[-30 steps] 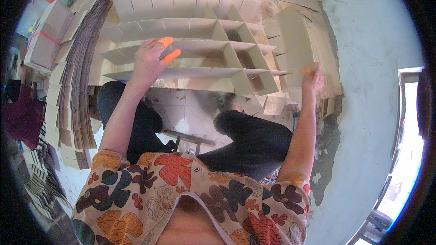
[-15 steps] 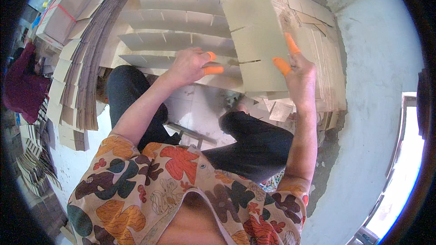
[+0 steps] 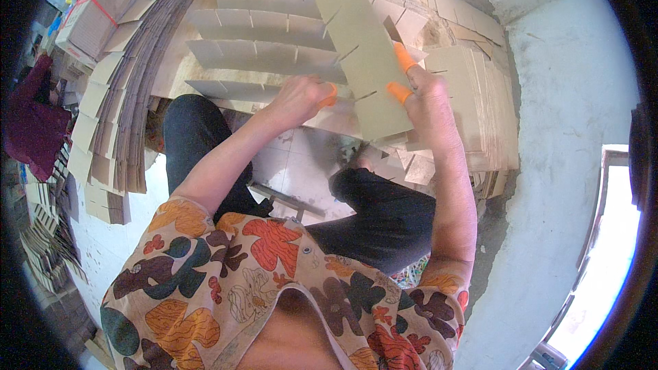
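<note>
My right hand (image 3: 426,99), with orange finger covers, grips a long slotted cardboard strip (image 3: 363,62) by its right edge. The strip is tilted, its slots facing left, over the right ends of several standing cardboard strips (image 3: 267,56). These stand on edge in spaced rows, one behind another, slots upward. My left hand (image 3: 299,99) is closed at the nearest standing strip (image 3: 229,91), with its orange-covered fingertips pinched together near that strip's right part. The exact contact between those fingertips is partly hidden.
Stacked slotted cardboard lies at the left (image 3: 113,116) and at the right (image 3: 473,109). A carton (image 3: 99,10) with a red strap stands at the far left, near a person in a maroon sleeve (image 3: 38,123). A pale wall (image 3: 569,96) bounds the right side.
My right hand has moved left with the cardboard strip, which now leans more and crosses the row ends. My left fingers have closed together and shifted slightly right.
</note>
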`<state>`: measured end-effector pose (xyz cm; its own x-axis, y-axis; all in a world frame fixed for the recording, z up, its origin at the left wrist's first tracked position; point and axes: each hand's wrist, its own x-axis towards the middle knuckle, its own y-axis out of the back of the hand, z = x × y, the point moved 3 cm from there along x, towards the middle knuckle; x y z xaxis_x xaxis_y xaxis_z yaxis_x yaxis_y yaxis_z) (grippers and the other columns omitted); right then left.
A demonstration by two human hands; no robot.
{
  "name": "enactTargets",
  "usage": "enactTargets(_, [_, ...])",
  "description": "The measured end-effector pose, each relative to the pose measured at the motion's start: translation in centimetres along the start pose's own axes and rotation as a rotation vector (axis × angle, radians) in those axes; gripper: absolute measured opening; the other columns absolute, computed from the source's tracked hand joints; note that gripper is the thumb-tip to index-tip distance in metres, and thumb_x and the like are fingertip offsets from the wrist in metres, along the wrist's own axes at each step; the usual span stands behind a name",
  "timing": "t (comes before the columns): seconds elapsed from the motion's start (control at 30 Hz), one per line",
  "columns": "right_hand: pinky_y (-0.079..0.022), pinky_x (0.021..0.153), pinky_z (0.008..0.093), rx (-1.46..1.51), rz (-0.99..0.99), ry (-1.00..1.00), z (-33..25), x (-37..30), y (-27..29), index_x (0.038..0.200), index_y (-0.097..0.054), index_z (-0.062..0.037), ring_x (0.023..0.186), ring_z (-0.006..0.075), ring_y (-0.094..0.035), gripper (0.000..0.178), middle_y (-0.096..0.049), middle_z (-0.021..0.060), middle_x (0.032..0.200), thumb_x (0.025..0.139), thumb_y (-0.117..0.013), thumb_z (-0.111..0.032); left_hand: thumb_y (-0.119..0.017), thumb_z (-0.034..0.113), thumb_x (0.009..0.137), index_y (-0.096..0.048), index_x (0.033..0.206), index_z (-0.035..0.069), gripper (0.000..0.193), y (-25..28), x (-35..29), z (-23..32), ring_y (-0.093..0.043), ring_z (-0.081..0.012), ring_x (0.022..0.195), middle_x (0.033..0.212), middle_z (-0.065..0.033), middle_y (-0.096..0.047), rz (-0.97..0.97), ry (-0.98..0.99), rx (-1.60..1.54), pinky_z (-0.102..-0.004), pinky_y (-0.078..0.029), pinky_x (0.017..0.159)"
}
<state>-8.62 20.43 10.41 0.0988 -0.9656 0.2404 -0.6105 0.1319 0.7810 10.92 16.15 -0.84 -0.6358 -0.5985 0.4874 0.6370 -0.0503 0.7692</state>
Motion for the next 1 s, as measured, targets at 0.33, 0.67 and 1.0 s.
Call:
enactTargets(0.33, [-0.046,0.060,0.0331,-0.110,0.031,-0.020,0.7,-0.4,-1.3,0.121,-0.054,-0.0034,0.058,0.0280,-0.054,0.048,-0.058,0.0230,0.071,0.075,-0.068,-0.004,-0.068,0.021,0.074,-0.061,0.076,0.007,0.016,-0.8,0.3,-0.7,-0.057,-0.0313,0.063,0.065,-0.0122,-0.055,0.016,0.002,-0.006,-0.0438,-0.044,0.054])
enactTargets(0.67, [-0.047,0.060,0.0410,-0.039,-0.081,0.100,1.6,0.4,-5.1,0.095,-0.059,0.0032,0.070,0.0391,-0.060,0.024,-0.059,0.0246,0.073,0.073,-0.067,-0.004,-0.066,0.019,0.073,-0.059,0.073,0.007,0.014,-0.8,0.3,-0.7,-0.058,-0.0332,0.063,0.063,-0.0141,-0.055,-0.005,0.047,0.004,-0.0444,-0.045,0.053])
enactTargets(1.0, [-0.049,0.065,0.0430,-0.325,0.023,0.089,3.8,0.2,-4.1,0.104,-0.063,-0.0074,0.076,0.0356,-0.061,0.025,-0.062,0.0198,0.084,0.079,-0.062,-0.011,-0.070,0.018,0.073,-0.063,0.080,0.009,0.013,-0.7,0.5,-0.8,-0.058,-0.0298,0.064,0.067,-0.0108,-0.056,-0.007,0.097,-0.036,-0.0403,-0.045,0.055])
